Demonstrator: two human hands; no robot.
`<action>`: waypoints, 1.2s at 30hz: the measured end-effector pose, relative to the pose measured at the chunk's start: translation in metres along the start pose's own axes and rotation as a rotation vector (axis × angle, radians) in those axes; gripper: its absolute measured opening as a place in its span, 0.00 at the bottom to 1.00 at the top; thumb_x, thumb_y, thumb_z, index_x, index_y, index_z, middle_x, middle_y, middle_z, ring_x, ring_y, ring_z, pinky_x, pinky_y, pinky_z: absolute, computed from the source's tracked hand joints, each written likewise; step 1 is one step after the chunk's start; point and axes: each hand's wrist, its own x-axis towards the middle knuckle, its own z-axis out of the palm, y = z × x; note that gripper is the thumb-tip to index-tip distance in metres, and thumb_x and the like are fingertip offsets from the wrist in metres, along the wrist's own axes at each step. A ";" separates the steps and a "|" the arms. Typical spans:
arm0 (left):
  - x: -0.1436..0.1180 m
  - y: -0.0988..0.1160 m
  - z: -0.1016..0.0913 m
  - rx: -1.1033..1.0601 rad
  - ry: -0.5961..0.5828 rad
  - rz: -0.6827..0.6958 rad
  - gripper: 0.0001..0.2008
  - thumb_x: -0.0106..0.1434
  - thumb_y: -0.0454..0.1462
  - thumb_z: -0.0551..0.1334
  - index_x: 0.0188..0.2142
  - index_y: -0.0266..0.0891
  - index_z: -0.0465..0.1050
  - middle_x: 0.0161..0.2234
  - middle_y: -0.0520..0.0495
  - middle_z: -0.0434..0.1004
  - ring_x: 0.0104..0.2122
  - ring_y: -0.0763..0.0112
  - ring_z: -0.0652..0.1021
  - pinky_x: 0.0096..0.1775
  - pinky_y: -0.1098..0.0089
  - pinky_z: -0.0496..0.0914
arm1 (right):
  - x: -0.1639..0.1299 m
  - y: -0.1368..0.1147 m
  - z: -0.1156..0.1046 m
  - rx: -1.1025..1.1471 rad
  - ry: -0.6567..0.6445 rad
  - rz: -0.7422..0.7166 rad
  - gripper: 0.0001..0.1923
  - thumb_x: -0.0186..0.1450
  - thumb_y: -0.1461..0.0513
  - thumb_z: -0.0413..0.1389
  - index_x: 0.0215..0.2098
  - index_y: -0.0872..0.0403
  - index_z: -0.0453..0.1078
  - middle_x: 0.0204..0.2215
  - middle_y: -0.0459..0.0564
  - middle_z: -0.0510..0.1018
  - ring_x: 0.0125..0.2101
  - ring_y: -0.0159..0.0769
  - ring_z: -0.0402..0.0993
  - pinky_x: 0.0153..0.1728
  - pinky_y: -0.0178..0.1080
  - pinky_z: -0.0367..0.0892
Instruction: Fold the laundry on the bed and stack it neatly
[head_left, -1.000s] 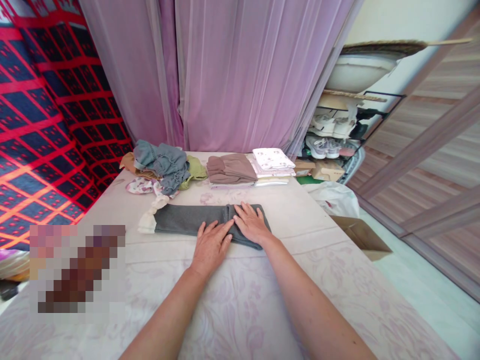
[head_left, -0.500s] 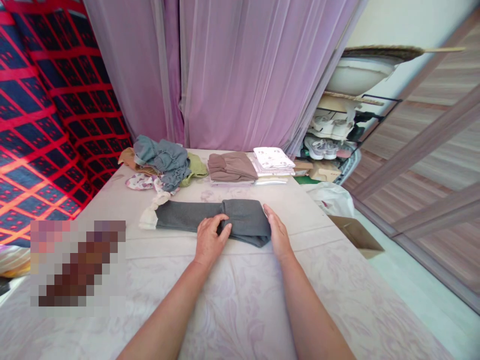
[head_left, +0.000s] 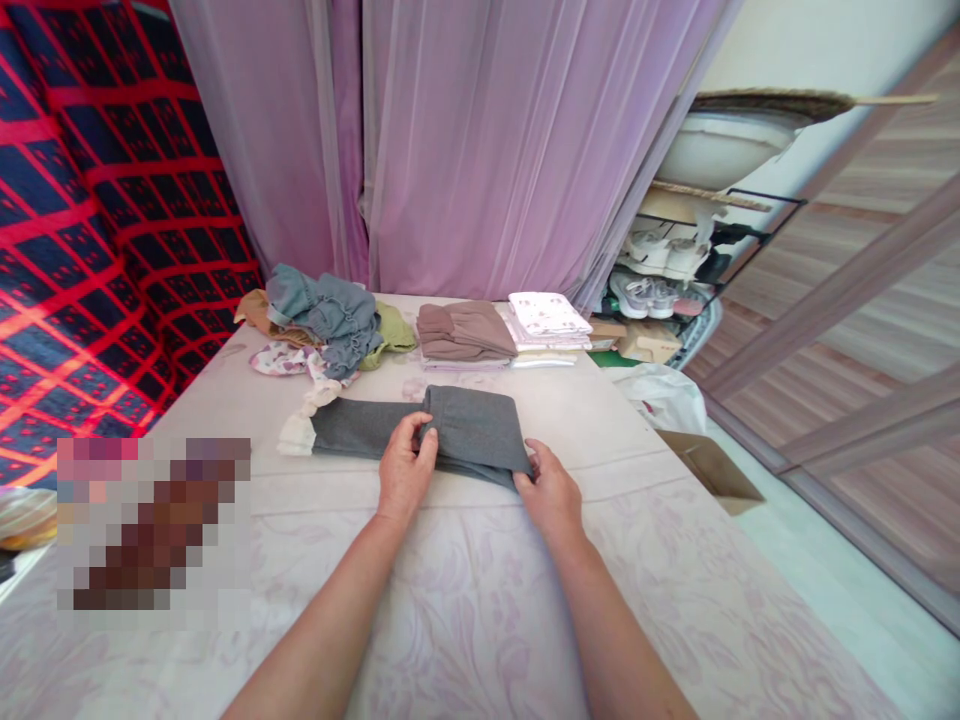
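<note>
A long dark grey garment (head_left: 360, 428) with a cream cuff at its left end lies across the pale floral sheet (head_left: 480, 600) of the bed. Its right end is doubled over into a thicker fold (head_left: 476, 425). My left hand (head_left: 403, 468) pinches the near edge of that fold at its left corner. My right hand (head_left: 551, 490) grips the fold's near right corner, lifting it slightly off the sheet.
A loose heap of blue, green and floral clothes (head_left: 322, 320) lies at the far left of the bed. Folded brown (head_left: 463, 332) and white patterned (head_left: 547, 318) stacks sit behind the grey garment. A shoe rack (head_left: 667, 270), a cardboard box (head_left: 712, 462) and a white bag (head_left: 664, 395) stand on the right.
Both hands went from pressing flat on the grey garment to gripping the corners of its folded right end, which has lifted and shifted a little to the left.
</note>
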 end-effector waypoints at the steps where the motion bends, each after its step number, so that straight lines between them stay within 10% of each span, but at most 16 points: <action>1: 0.000 0.000 -0.001 0.011 -0.005 0.004 0.12 0.62 0.40 0.56 0.45 0.42 0.70 0.36 0.51 0.74 0.27 0.76 0.71 0.34 0.73 0.67 | 0.000 0.000 -0.001 -0.003 -0.013 -0.007 0.24 0.56 0.62 0.54 0.52 0.49 0.68 0.35 0.47 0.78 0.31 0.36 0.73 0.35 0.39 0.67; 7: 0.001 -0.001 -0.005 0.072 -0.078 0.058 0.13 0.63 0.42 0.57 0.46 0.44 0.70 0.37 0.52 0.75 0.26 0.76 0.73 0.34 0.73 0.68 | 0.001 0.006 -0.002 0.013 0.006 -0.073 0.24 0.59 0.60 0.52 0.54 0.51 0.66 0.39 0.51 0.77 0.32 0.37 0.74 0.34 0.40 0.68; 11: 0.000 0.000 -0.006 0.063 -0.119 0.080 0.14 0.63 0.43 0.57 0.47 0.44 0.70 0.39 0.51 0.76 0.29 0.74 0.75 0.36 0.72 0.70 | 0.002 -0.011 -0.008 -0.174 0.159 -0.331 0.35 0.57 0.60 0.56 0.62 0.54 0.57 0.56 0.63 0.66 0.52 0.50 0.66 0.47 0.49 0.65; 16: -0.002 0.000 -0.008 0.019 -0.214 0.150 0.19 0.65 0.43 0.55 0.55 0.45 0.66 0.46 0.48 0.77 0.41 0.69 0.78 0.44 0.68 0.71 | 0.021 -0.032 -0.009 -0.193 0.074 -0.551 0.27 0.56 0.66 0.55 0.55 0.50 0.68 0.56 0.57 0.69 0.55 0.47 0.64 0.52 0.49 0.61; 23: -0.002 -0.002 -0.008 0.120 -0.284 0.189 0.24 0.63 0.40 0.57 0.59 0.43 0.60 0.50 0.44 0.76 0.44 0.66 0.78 0.47 0.62 0.72 | 0.035 0.024 -0.023 0.254 0.329 0.209 0.23 0.61 0.50 0.47 0.40 0.57 0.74 0.32 0.55 0.81 0.36 0.45 0.76 0.36 0.41 0.69; 27: -0.002 -0.002 -0.007 0.289 -0.335 0.331 0.13 0.62 0.39 0.57 0.46 0.44 0.74 0.47 0.46 0.78 0.47 0.64 0.77 0.50 0.59 0.70 | 0.021 0.053 -0.051 0.235 -0.009 0.456 0.26 0.60 0.44 0.48 0.23 0.54 0.73 0.20 0.53 0.79 0.24 0.41 0.76 0.29 0.39 0.67; 30: -0.004 -0.001 -0.007 0.348 -0.349 0.381 0.12 0.62 0.39 0.58 0.44 0.45 0.76 0.47 0.46 0.78 0.47 0.63 0.77 0.50 0.59 0.69 | 0.013 0.053 -0.066 0.157 -0.257 0.372 0.26 0.61 0.43 0.48 0.18 0.52 0.70 0.17 0.50 0.77 0.18 0.36 0.73 0.26 0.38 0.65; 36: -0.010 0.005 -0.008 0.450 -0.365 0.515 0.13 0.63 0.38 0.59 0.47 0.46 0.74 0.48 0.46 0.77 0.47 0.62 0.76 0.53 0.54 0.65 | 0.010 0.026 -0.068 -0.025 -0.045 -0.177 0.14 0.61 0.51 0.53 0.25 0.50 0.73 0.24 0.46 0.79 0.28 0.36 0.74 0.32 0.36 0.64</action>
